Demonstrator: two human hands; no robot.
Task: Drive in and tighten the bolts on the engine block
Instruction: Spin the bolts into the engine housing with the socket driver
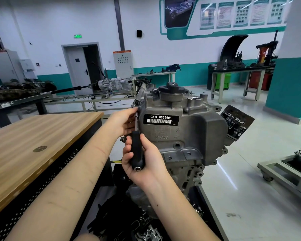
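Note:
A grey aluminium engine block [195,134] stands upright in the middle, with a black "CFB 666660" label and a black oil cap on top. My right hand [144,160] grips the black handle of a socket driver [137,150] that points upward along the block's left edge. My left hand [123,123] holds the driver's metal shaft near its socket tip, pressed against the block's upper left flange. The bolt under the socket is hidden by my fingers and the tool.
A wooden-topped workbench [33,145] with a perforated black side stands at my left. A black oil filter [236,122] juts from the block's right. Loose engine parts [146,230] lie below. A grey wheeled stand [285,171] is at right; benches and a gearbox stand behind.

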